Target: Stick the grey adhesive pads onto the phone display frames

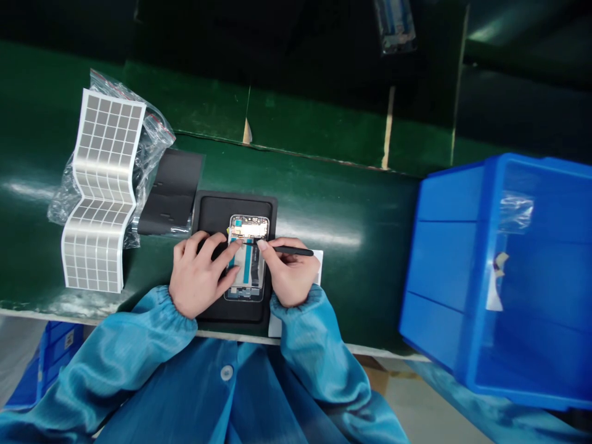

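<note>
An opened phone frame [248, 256] lies on a black mat [217, 213] on the green bench. My left hand [200, 277] rests on the frame's left side, with fingers pressing on it. My right hand [289, 274] is closed on black tweezers [289, 251], their tip over the upper part of the frame. Both arms wear blue sleeves.
A curled sheet of grey square stickers [102, 185] lies on a clear plastic bag [155, 132] at the left, beside a dark sheet [171, 188]. A big blue bin [504, 271] stands at the right. A white card [318, 256] sits under my right hand. Another blue crate [50, 351] is below left.
</note>
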